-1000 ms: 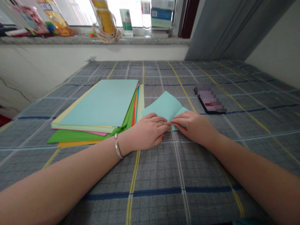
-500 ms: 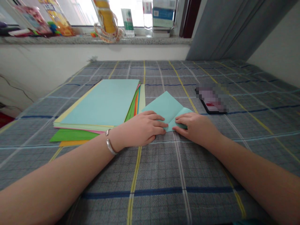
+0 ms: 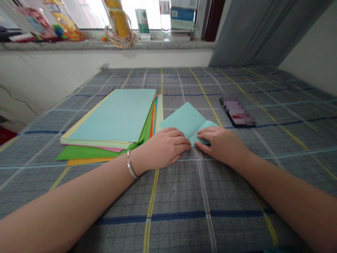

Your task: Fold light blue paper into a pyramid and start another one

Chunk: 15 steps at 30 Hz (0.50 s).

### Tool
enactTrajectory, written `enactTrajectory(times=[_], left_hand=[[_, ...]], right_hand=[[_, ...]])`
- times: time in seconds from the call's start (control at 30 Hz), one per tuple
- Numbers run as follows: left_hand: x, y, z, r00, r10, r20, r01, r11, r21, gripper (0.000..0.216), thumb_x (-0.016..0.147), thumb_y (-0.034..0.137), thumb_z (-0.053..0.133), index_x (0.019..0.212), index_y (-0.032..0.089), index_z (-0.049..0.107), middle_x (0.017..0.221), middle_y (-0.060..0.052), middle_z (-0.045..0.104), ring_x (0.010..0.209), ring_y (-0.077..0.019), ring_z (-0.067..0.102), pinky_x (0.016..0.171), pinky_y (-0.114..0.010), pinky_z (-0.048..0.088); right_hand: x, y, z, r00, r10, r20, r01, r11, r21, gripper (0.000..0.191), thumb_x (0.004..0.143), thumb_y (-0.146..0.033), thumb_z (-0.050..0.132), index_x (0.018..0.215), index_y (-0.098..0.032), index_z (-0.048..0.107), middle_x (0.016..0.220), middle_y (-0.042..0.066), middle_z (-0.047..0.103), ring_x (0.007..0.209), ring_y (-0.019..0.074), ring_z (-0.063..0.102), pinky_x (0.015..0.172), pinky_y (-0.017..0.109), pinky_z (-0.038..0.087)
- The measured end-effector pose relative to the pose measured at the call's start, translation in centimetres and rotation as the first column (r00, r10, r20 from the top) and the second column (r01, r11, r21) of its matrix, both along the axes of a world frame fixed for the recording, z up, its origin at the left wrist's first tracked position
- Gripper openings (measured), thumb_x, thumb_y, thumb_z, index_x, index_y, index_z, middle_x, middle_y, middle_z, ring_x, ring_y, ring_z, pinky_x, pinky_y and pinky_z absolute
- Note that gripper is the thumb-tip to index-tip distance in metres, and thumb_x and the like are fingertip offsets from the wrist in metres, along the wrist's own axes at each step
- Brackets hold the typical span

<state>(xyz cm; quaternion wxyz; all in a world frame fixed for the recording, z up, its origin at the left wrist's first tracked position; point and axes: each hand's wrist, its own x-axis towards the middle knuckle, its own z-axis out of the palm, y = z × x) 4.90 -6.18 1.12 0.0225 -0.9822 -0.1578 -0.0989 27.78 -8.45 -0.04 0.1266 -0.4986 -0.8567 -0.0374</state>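
Observation:
A light blue sheet of paper [image 3: 184,119] lies on the checked cloth with one corner pointing away from me. A crease runs across it, and its right side is folded and lifts in a curve. My left hand [image 3: 168,147] lies across its near left side, fingers stretched out and fingertips close to the near corner. The right side of the sheet is pinched between the thumb and fingers of my right hand [image 3: 217,142]. Both hands hide parts of the near edges. On my left wrist sits a silver bangle [image 3: 131,170].
A stack of coloured paper [image 3: 113,116], light blue on top, lies to the left, partly behind my left forearm. A phone [image 3: 238,114] rests at the right. Beyond the cloth [image 3: 179,196], a windowsill [image 3: 86,45] holds bags, a yellow bottle [image 3: 121,23] and boxes.
My left hand has slid slightly nearer to me and to the right along the paper. My right hand keeps its pinch in nearly the same place.

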Motion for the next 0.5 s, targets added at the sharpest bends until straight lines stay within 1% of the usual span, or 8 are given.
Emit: enactTrajectory(times=[0.07, 0.13, 0.23, 0.3, 0.37, 0.5], left_hand=[[0.0, 0.2, -0.3, 1.0, -0.011, -0.019, 0.01, 1.0, -0.025, 0.028, 0.094, 0.019, 0.047, 0.116, 0.018, 0.063, 0.121, -0.002, 0.066, 0.108, -0.0202, 0.056, 0.102, -0.038, 0.04], [-0.1, 0.3, -0.5, 1.0, -0.009, -0.029, 0.008, 0.999, -0.036, 0.028, 0.093, 0.019, 0.047, 0.116, 0.019, 0.063, 0.124, -0.001, 0.066, 0.109, -0.0206, 0.056, 0.102, -0.04, 0.039], [-0.1, 0.3, -0.6, 0.999, 0.016, -0.043, -0.018, 0.999, -0.037, 0.028, 0.093, 0.018, 0.047, 0.116, 0.019, 0.063, 0.127, -0.003, 0.064, 0.111, -0.0213, 0.056, 0.101, -0.04, 0.041], [0.0, 0.2, -0.6, 0.997, 0.047, -0.059, -0.049, 0.998, -0.038, 0.028, 0.093, 0.019, 0.046, 0.115, 0.018, 0.063, 0.123, -0.006, 0.065, 0.112, -0.0218, 0.056, 0.099, -0.04, 0.042], [0.1, 0.0, -0.6, 0.995, 0.073, -0.072, -0.076, 0.996, -0.038, 0.027, 0.093, 0.019, 0.047, 0.114, 0.018, 0.063, 0.118, -0.008, 0.066, 0.112, -0.0222, 0.057, 0.098, -0.04, 0.043], [0.2, -0.1, -0.6, 0.992, 0.09, -0.085, -0.092, 0.996, -0.019, 0.026, 0.091, 0.02, 0.049, 0.112, 0.016, 0.064, 0.116, -0.008, 0.066, 0.109, -0.0219, 0.058, 0.096, -0.038, 0.044]], right_hand=[[0.1, 0.1, -0.1, 1.0, 0.002, 0.007, -0.002, 1.0, 0.001, 0.024, 0.089, -0.036, 0.059, 0.09, -0.017, 0.072, 0.1, 0.009, 0.073, 0.095, 0.0242, 0.066, 0.08, 0.034, 0.051], [0.4, 0.2, -0.2, 0.999, 0.043, -0.005, -0.043, 0.999, 0.002, 0.023, 0.089, -0.036, 0.06, 0.092, -0.016, 0.072, 0.1, 0.009, 0.073, 0.095, 0.0243, 0.066, 0.081, 0.035, 0.051], [1.0, 0.5, -0.3, 0.98, 0.194, -0.043, -0.194, 0.981, 0.008, 0.021, 0.092, -0.033, 0.058, 0.096, -0.018, 0.072, 0.103, 0.007, 0.073, 0.095, 0.0215, 0.066, 0.083, 0.033, 0.05], [1.4, 0.6, -0.3, 0.952, 0.301, -0.051, -0.301, 0.954, 0.016, 0.022, 0.095, -0.031, 0.053, 0.098, -0.02, 0.072, 0.105, 0.005, 0.072, 0.094, 0.019, 0.066, 0.082, 0.031, 0.05], [1.7, 0.6, -0.2, 0.93, 0.366, -0.021, -0.366, 0.93, 0.027, 0.023, 0.097, -0.029, 0.049, 0.099, -0.022, 0.072, 0.108, 0.004, 0.072, 0.094, 0.0177, 0.065, 0.081, 0.03, 0.049], [1.8, 0.5, 0.2, 0.911, 0.401, 0.092, -0.408, 0.91, 0.07, 0.02, 0.096, -0.028, 0.052, 0.104, -0.026, 0.071, 0.107, 0.003, 0.071, 0.093, 0.0183, 0.063, 0.077, 0.03, 0.049]])
